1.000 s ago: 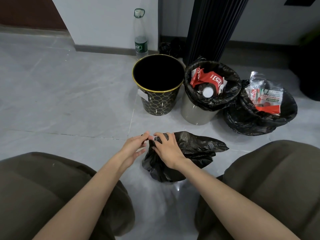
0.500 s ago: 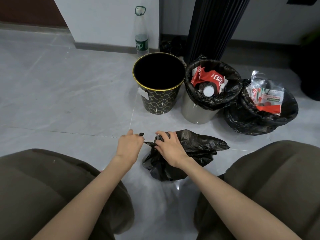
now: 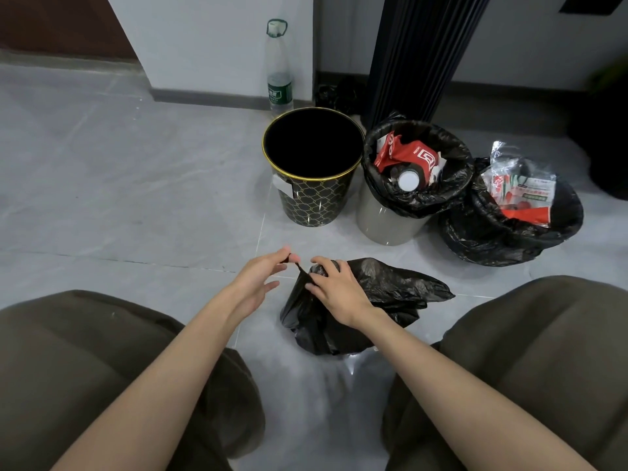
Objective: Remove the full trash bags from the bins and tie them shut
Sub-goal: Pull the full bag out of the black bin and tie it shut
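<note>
a black trash bag is laid on the grey tiled floor between the person's knees, in front of the bins. its thin twisted end is pinched between thumb and forefinger of the left hand, whose other fingers are left loose. the gathered neck is gripped by the curled fingers of the right hand. behind, a black-and-gold bin is seen empty. just beside it a grey bin is lined with a full bag, and a third open bag of wrappers is set to its right.

Bunched black bag lies before the empty gold-rimmed bin; liner in grey bin gapes full.
</note>
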A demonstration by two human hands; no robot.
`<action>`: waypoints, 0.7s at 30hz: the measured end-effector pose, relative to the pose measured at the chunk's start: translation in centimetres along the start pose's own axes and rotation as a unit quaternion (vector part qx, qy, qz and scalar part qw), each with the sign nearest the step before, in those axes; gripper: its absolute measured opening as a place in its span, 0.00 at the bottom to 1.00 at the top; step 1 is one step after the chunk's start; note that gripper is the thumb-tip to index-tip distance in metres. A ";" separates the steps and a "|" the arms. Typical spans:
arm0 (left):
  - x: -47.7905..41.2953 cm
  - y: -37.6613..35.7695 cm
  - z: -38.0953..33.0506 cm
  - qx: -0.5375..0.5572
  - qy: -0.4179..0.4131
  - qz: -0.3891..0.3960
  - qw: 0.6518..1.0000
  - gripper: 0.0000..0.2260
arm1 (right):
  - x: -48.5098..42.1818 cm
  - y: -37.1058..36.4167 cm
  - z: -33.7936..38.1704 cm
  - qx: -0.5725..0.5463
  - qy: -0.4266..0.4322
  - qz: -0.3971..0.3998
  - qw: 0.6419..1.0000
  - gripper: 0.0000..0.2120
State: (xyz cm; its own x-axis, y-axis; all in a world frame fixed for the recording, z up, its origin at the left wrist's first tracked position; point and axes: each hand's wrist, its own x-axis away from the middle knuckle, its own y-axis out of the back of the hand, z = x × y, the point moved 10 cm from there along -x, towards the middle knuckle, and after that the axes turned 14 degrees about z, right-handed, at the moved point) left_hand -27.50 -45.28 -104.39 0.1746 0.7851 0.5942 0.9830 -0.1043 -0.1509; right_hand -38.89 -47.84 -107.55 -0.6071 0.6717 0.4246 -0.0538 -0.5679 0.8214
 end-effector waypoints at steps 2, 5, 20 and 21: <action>-0.5 0.1 0.2 0.032 -0.021 -0.007 0.999 0.13 | 0.1 0.0 0.0 -0.011 0.007 0.001 1.000 0.18; -1.3 -0.6 0.4 0.082 -0.045 0.005 0.996 0.14 | 0.5 -0.1 -0.2 -0.022 0.017 0.006 1.000 0.18; -3.1 -2.2 -1.5 -0.087 -0.127 -0.084 0.984 0.15 | 9.5 2.3 -13.0 -0.003 -0.367 0.138 0.920 0.50; -3.2 -2.7 -1.7 -0.105 -0.131 -0.079 0.983 0.15 | 10.2 1.9 -13.9 -0.021 -0.379 0.151 0.913 0.42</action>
State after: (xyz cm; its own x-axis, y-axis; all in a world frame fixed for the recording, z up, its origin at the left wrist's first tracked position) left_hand -30.63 -48.57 -104.50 0.0247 0.9290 0.3692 0.9915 -0.0699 0.1096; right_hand -56.21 -48.67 -106.96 0.1218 0.6091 0.7837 -0.0146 -0.7884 0.6150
